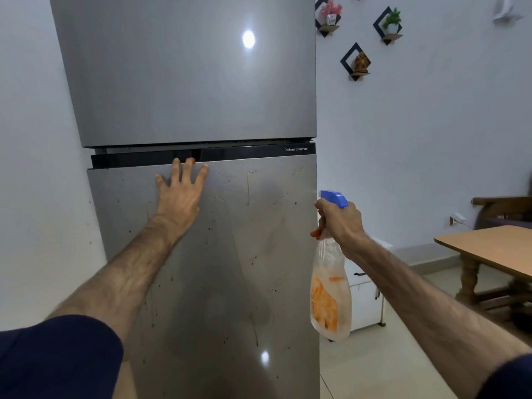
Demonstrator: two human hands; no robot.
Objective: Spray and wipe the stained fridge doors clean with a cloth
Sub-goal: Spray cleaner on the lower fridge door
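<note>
White walls are framing a grey two-door fridge (pixel 187 82), tiled floor running off to my right. My right hand (pixel 341 223) is curling round the neck of the spray bottle (pixel 331 292), fingers on the trigger, blue nozzle (pixel 335 197) pointing left toward the lower door (pixel 230 269) from just off its right edge. My left hand (pixel 180 191) is lying flat, fingers spread, on the top left of that door, just under the black handle strip (pixel 201 155), gripping nothing.

Brown drips and specks are covering the lower door; the upper door is looking clean from this angle.

Risks, as I'm judging them: the nozzle is sitting at the door's edge, so mist could be missing the panel and hitting the wall or the white cabinet (pixel 365 289) behind the bottle. Spray could also be wetting my left hand, or running down to the floor, since I'm holding no cloth to catch it.

Hard to tell: no cloth is showing anywhere. Trigger fingers are mostly hidden behind my knuckles, so I can't say if I'm squeezing. Bottle label is blurred. Door bottom is cut off. Wooden table (pixel 489 249) is only partly showing.
</note>
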